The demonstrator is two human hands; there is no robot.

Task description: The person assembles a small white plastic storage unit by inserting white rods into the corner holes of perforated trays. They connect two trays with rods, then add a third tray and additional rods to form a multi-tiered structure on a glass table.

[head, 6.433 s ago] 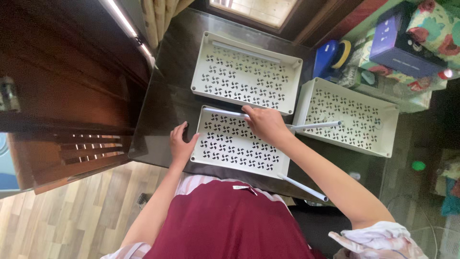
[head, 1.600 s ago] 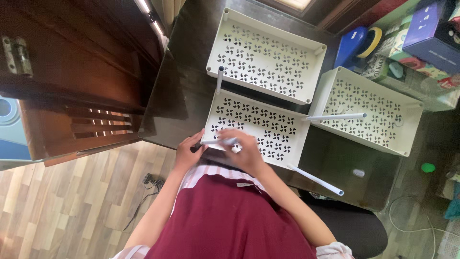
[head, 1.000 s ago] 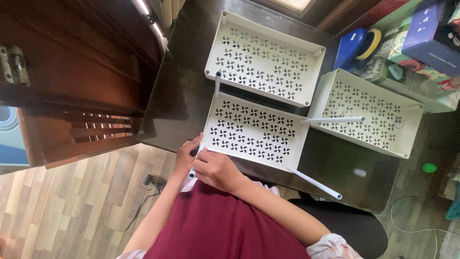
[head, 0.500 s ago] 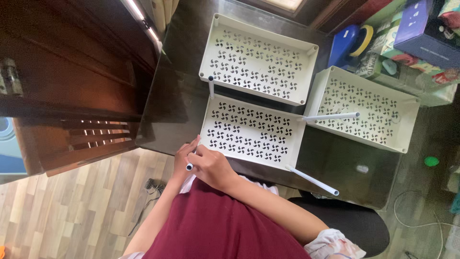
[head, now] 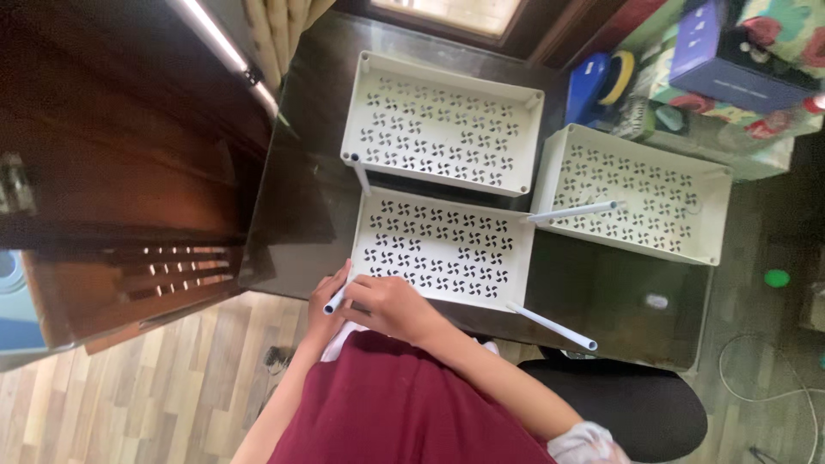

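Observation:
A white perforated tray [head: 443, 249] lies on the dark glass table [head: 601, 288] right in front of me. White tubes stick out from three of its corners: far left [head: 357, 172], far right [head: 571, 210] and near right [head: 550, 325]. Both hands meet at the near left corner around a fourth white tube [head: 333, 302]. My right hand [head: 391, 305] grips it from above. My left hand [head: 322, 309] cups it from the side, fingers against the tray's corner. How the tube meets the tray is hidden by the hands.
Two more white perforated trays lie beyond, one at the far middle [head: 443, 120] and one at the right [head: 632, 193]. A dark wooden cabinet [head: 129, 198] stands to the left. Boxes and clutter [head: 730, 60] fill the far right. A black chair seat [head: 627, 404] is under me.
My right hand came back from the tray's far edge to its near left corner. Both hands now close around a tube there, which has tilted outward past the tray's corner.

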